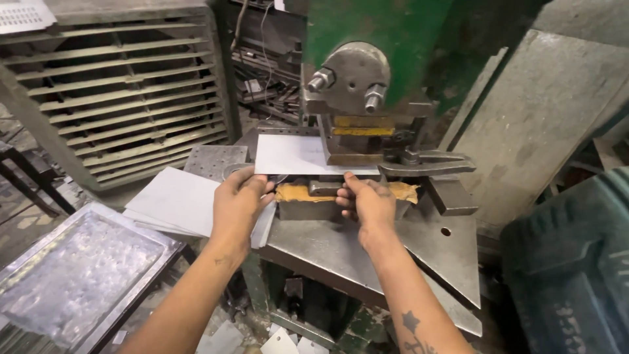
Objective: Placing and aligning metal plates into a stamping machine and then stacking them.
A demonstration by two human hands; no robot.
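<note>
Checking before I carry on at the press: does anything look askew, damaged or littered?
Mostly offcuts: pale sheet scraps lie scattered on the floor below the press table. The metal sheet held by the left hand and right hand sits level under the die, nothing visibly bent.

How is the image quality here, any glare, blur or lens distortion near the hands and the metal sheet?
Head view: the flat grey metal sheet reads pale and nearly featureless under soft light; both the left hand and right hand are sharp, no motion blur; the textured shiny metal tray at lower left catches mottled glare; wide-angle bending shows at the edges, and the green press body sits in dim shadow.
</note>
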